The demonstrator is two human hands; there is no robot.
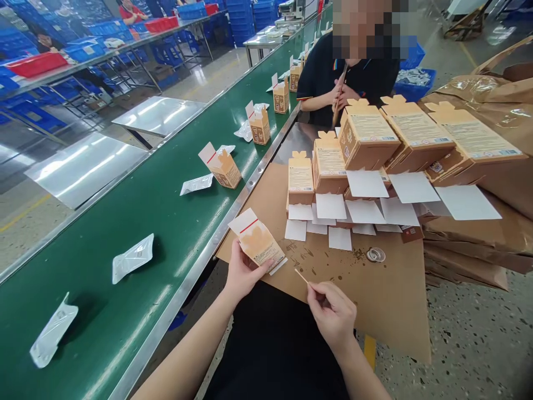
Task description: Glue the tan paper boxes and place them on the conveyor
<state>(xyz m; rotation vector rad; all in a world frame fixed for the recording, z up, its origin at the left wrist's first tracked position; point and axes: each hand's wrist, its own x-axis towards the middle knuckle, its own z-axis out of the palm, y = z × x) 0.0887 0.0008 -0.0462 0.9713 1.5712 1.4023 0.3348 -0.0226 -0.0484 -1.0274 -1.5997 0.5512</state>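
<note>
My left hand (245, 272) is closed around a small orange-and-white box (259, 244), which is tilted with its white flap raised at the top left. In my right hand (333, 311) is a thin stick (301, 276), pinched between thumb and fingers, its tip a short way to the right of the box's lower end. Both hands are over the near edge of a brown cardboard sheet (391, 300). A small round clear dish (376, 255) lies on the sheet among dark specks and wet-looking marks.
Stacked boxes (370, 139) with white flaps stand at the right, beside brown bags (466, 244). Silver pouches (133, 258) and upright boxes (225, 166) sit on the green conveyor (175, 222) at the left. A person (353, 83) is behind the stack.
</note>
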